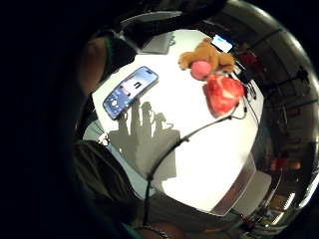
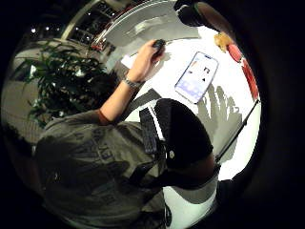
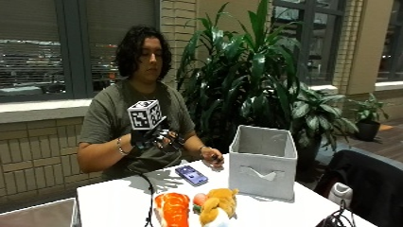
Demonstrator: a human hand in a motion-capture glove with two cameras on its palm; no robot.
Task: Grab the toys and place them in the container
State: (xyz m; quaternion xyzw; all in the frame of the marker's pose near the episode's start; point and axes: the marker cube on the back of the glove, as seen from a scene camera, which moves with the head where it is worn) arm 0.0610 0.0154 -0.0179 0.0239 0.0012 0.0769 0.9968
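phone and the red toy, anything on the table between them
Nothing: in the little finger side palm view only bare white table lies between the phone and the red toy.

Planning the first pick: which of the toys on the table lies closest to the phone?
The red-and-white flat plush toy. It lies on the phone's side of the pile, while the brown teddy bear with its pink ball sits beyond it, toward the grey container.
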